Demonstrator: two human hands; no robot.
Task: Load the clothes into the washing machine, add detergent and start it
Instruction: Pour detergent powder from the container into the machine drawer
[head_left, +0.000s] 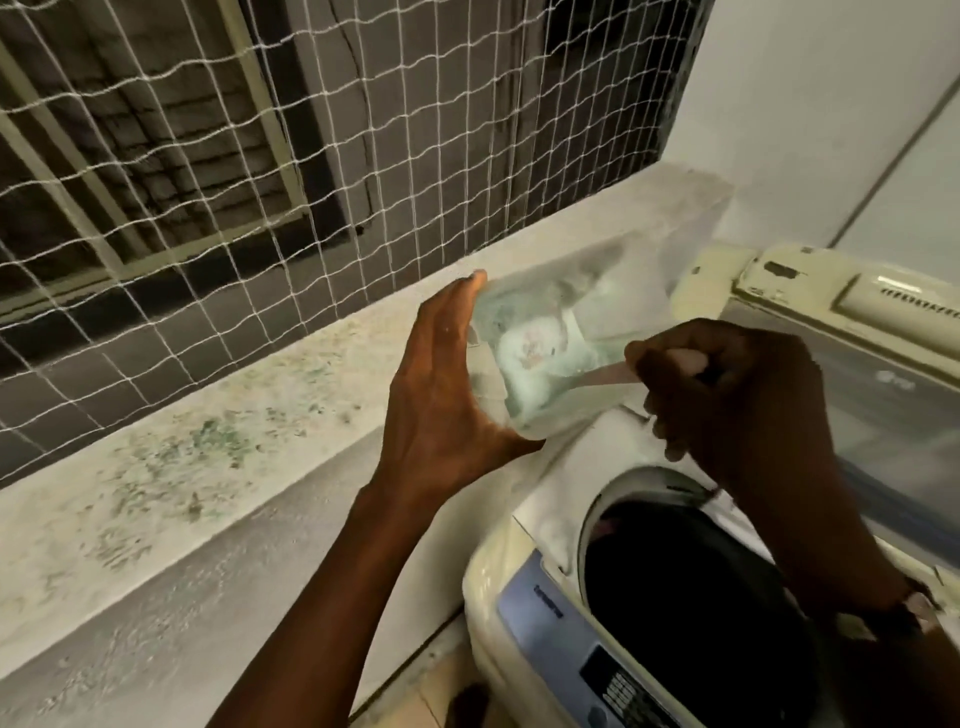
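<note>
Cream-coloured and worn, a top-loading washing machine (498, 582) fills the lower right corner, its round drum opening (675, 597) dark, with what may be clothes inside too dim to make out, and a blue control panel (545, 623) along its near edge. Its raised lid (883, 405) stands behind the opening at the right. Above the machine's left rear corner, a person holds a clear plastic bag (545, 332) containing pale detergent. The left hand (447, 384) cups the bag's left side, fingers and thumb wrapped around it. The right hand (727, 384) is curled in a fist on a pale scoop handle (605, 375) that reaches into the bag from the right; a watch sits on that wrist. The right forearm crosses over the drum opening, hiding part of its rim. Beyond the bag runs a stained concrete ledge (208, 457), flecked with green. White netting (260, 156) stretches over the window above it, and a plain white wall (831, 104) rises at far right.
</note>
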